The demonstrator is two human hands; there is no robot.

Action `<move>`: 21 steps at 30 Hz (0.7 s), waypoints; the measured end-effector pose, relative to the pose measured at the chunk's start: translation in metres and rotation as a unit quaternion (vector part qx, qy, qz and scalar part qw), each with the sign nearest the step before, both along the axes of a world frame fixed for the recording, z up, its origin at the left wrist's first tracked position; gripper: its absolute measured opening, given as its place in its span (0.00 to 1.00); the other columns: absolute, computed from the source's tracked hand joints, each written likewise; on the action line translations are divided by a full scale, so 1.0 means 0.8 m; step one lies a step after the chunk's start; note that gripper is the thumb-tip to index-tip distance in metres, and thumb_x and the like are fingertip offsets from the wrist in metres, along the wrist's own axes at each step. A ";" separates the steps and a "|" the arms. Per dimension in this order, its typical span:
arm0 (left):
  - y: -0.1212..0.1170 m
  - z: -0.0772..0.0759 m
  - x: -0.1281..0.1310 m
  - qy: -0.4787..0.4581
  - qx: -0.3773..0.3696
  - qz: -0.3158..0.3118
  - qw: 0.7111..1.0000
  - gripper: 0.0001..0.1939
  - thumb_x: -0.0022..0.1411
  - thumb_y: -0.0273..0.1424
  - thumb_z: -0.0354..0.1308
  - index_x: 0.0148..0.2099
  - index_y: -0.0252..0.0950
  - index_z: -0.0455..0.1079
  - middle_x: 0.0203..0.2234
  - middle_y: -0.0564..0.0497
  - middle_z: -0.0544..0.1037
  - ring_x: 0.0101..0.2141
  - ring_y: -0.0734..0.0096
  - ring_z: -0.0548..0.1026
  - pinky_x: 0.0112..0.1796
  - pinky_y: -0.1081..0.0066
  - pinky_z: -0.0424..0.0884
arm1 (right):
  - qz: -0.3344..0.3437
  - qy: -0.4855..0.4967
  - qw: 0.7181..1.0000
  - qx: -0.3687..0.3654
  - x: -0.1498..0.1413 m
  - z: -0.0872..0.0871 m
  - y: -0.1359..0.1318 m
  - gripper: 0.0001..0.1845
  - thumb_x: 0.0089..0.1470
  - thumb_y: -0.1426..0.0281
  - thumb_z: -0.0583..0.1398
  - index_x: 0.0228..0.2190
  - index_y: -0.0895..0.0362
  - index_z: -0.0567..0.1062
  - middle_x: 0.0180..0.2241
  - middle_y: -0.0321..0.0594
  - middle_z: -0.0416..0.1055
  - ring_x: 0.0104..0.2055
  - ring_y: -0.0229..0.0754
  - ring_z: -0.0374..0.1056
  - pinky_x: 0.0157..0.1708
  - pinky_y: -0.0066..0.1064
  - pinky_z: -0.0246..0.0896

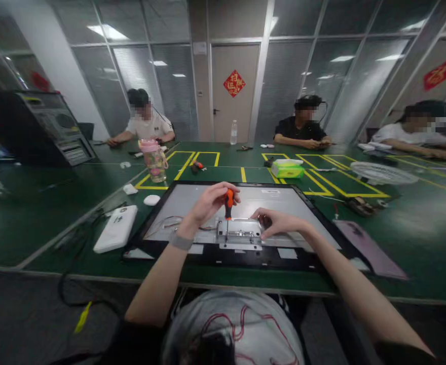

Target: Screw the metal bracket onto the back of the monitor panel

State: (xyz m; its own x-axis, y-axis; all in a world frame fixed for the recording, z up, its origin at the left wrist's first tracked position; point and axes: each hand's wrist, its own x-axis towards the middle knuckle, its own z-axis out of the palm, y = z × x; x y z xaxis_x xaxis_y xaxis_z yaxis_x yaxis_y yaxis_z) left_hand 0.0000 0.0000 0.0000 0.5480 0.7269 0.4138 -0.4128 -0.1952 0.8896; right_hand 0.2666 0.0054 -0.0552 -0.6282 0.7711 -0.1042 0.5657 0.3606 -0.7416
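Note:
My left hand [211, 202] is closed around the handle of an orange-and-black screwdriver [229, 203], which stands upright. Its shaft points down at the left part of a silver metal bracket [241, 229]. At the bracket's right end, my right hand [278, 222] grips it between thumb and fingers. The bracket sits near the close edge of a large flat display panel [185, 199] with a grey back and black frame. Thin wires [170, 221] run left from the bracket. Where the screwdriver tip meets the bracket is too small to make out.
A white phone-like box [115, 229] lies left of the panel, a pinkish flat sheet [371, 248] right. Beyond stand a pink bottle [153, 159], a green tissue pack [287, 169] and a clear bottle [233, 133]. A computer case [36, 129] is far left. Several people sit across the table.

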 end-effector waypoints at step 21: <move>-0.002 0.001 0.002 0.023 0.035 0.017 0.999 0.15 0.61 0.35 0.57 0.48 0.33 0.73 0.30 0.49 0.76 0.33 0.71 0.73 0.37 0.71 0.66 | 0.002 0.003 1.000 0.007 0.002 -0.003 -0.001 0.39 0.35 0.51 0.70 0.46 0.58 0.69 0.33 0.35 0.61 0.36 0.41 0.58 0.36 0.32 0.56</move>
